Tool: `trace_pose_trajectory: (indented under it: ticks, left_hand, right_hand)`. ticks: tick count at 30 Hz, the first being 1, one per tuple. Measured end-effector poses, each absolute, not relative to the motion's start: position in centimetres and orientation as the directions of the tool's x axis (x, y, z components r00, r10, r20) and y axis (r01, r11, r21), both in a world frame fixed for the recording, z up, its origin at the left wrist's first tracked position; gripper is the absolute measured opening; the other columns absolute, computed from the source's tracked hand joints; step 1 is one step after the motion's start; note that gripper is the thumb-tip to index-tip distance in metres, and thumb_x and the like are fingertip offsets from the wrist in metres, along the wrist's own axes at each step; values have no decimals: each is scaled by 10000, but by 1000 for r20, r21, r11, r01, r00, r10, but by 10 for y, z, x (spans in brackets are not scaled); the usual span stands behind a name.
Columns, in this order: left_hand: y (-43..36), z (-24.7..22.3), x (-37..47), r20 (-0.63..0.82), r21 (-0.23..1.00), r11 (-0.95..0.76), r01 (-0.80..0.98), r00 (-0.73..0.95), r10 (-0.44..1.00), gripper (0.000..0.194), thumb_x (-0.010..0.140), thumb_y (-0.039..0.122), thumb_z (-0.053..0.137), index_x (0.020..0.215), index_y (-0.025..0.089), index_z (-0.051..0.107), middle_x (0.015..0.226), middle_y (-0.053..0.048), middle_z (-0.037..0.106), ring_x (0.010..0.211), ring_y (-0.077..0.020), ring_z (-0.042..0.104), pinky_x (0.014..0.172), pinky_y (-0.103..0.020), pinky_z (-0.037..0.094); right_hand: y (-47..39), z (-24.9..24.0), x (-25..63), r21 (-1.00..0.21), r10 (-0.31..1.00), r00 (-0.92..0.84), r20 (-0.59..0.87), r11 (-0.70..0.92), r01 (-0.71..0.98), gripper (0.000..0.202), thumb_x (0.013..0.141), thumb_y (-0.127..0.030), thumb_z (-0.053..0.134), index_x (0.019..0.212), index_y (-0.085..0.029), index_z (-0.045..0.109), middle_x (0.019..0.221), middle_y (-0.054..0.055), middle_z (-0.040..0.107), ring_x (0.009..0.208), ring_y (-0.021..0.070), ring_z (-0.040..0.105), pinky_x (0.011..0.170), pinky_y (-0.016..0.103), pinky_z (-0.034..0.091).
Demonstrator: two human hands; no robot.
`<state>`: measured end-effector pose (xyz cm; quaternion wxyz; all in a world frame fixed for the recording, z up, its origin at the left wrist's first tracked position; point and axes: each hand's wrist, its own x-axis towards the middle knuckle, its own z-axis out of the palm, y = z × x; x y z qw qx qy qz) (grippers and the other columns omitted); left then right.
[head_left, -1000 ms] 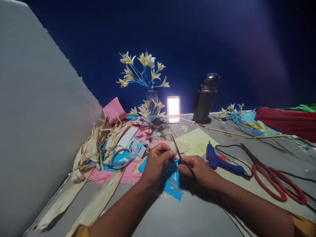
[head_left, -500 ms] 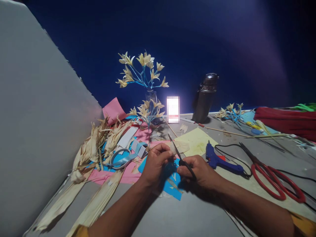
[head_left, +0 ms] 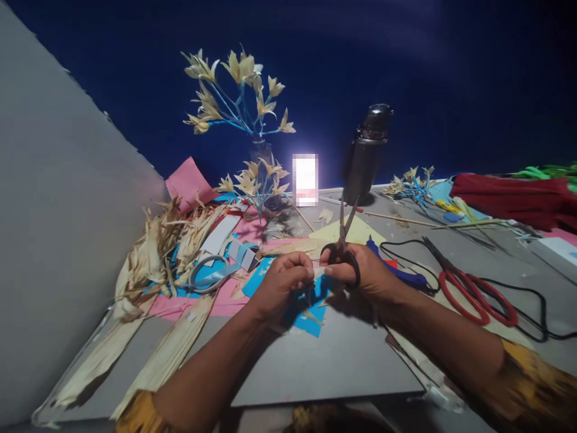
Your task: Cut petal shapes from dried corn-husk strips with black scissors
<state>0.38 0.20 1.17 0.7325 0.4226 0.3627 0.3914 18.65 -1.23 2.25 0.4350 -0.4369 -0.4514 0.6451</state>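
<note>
My left hand (head_left: 288,278) pinches one end of a small pale piece of corn husk (head_left: 319,272). My right hand (head_left: 356,270) has its thumb and fingertip at the other end of that piece. Small scissors (head_left: 343,240) hang on the fingers of my right hand, blades apart and pointing up and away from me. Beneath both hands lies a blue paper sheet (head_left: 311,322) with husk scraps on it. Part of the husk piece is hidden by my fingertips.
Dried corn husks (head_left: 148,252), pink paper and a tape roll (head_left: 211,273) are heaped at left. A husk-flower vase (head_left: 261,156) and a flask (head_left: 367,156) stand behind. A blue glue gun (head_left: 406,276) and red-handled scissors (head_left: 469,294) lie at right.
The scissors have swung away from the husk piece, their blades now apart and pointing up. My right hand's fingertips have come to the husk piece. The camera view has shifted.
</note>
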Motion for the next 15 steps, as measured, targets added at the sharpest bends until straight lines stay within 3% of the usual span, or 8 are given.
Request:
trace_pose_trajectory:
  ticks: [3, 7, 11, 15]
  left_hand:
    - [3, 10, 4, -237, 849, 428, -311, 500, 833, 166, 667, 171, 720, 596, 149, 572, 544, 21, 492, 520, -85, 436, 540, -223, 372]
    - [2, 11, 7, -248, 728, 471, -498, 449, 858, 212, 710, 306, 770, 723, 140, 638, 718, -32, 620, 667, -133, 574, 656, -264, 477]
    - [-4, 9, 14, -218, 760, 417, -498, 409, 886, 224, 702, 251, 807, 829, 137, 661, 756, -33, 651, 653, -104, 572, 637, -219, 465]
    - [-5, 7, 18, -240, 777, 394, -491, 348, 906, 208, 689, 221, 814, 765, 136, 640, 736, -30, 666, 589, -77, 547, 617, -199, 458]
  right_hand:
    - [-14, 21, 186, -969, 956, -249, -155, -196, -151, 354, 601, -317, 857, 823, -149, 638, 683, -17, 603, 583, 117, 548, 553, 241, 426]
    - [-14, 17, 180, -923, 977, -152, -147, -191, -333, 374, 602, -298, 859, 851, -175, 608, 691, -23, 618, 590, 138, 592, 586, 265, 473]
    - [-16, 12, 172, -867, 983, -115, -144, -181, -464, 391, 602, -274, 869, 850, -186, 580, 711, -10, 645, 634, 165, 628, 639, 292, 499]
    - [-20, 6, 168, -898, 977, -116, -181, -212, -386, 401, 582, -242, 883, 845, -195, 584, 712, -24, 645, 624, 141, 604, 598, 250, 462]
